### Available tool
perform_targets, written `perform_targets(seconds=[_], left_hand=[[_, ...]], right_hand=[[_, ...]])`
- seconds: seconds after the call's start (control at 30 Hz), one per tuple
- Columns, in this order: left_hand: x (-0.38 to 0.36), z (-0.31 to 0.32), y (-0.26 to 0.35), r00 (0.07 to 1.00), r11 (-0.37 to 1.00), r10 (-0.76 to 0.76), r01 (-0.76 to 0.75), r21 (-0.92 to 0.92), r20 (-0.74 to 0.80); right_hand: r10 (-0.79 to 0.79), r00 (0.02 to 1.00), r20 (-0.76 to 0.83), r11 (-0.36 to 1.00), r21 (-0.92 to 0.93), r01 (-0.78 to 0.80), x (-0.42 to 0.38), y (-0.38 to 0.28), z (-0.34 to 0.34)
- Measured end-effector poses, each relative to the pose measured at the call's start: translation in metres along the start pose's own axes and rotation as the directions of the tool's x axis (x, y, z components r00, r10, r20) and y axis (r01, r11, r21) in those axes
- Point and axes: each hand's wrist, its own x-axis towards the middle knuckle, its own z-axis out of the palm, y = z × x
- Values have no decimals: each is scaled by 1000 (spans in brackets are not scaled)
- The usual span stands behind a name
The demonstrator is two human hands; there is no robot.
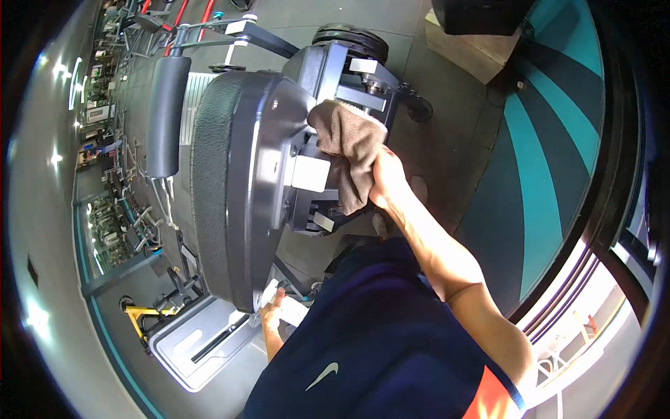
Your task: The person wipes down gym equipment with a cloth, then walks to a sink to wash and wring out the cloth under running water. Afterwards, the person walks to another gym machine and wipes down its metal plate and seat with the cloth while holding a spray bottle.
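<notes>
A brown cloth [352,150] hangs crumpled from my right hand [388,179], whose fingers are closed on its edge. It lies against the metal frame [328,77] of a gym machine, behind a large black padded cushion [213,181]. A light square plate [310,173] shows just beside the cloth. Lower down, my left hand [271,315] is closed around a white frame bar [289,307] near the cushion's lower end. Part of that hand's fingers is hidden.
A black foam roller [167,115] stands out beside the cushion. Black weight plates [352,40] sit on the machine. A wooden box [474,49] and a teal-striped floor [544,174] lie to the right. A grey bench-like panel [202,342] and more gym equipment are at left.
</notes>
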Motion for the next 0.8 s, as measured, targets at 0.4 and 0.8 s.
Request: perform_targets(seconds=[0.4,0.8], left_hand=[[-1,0,21,983,966,181,-170,-194,42],[-28,29,-24,990,893,141,-135,-430,-19]], right_hand=[[41,997,-63,910,-410,-63,91,90,-28],[342,939,-25,935,-94,-343,31,44,28]])
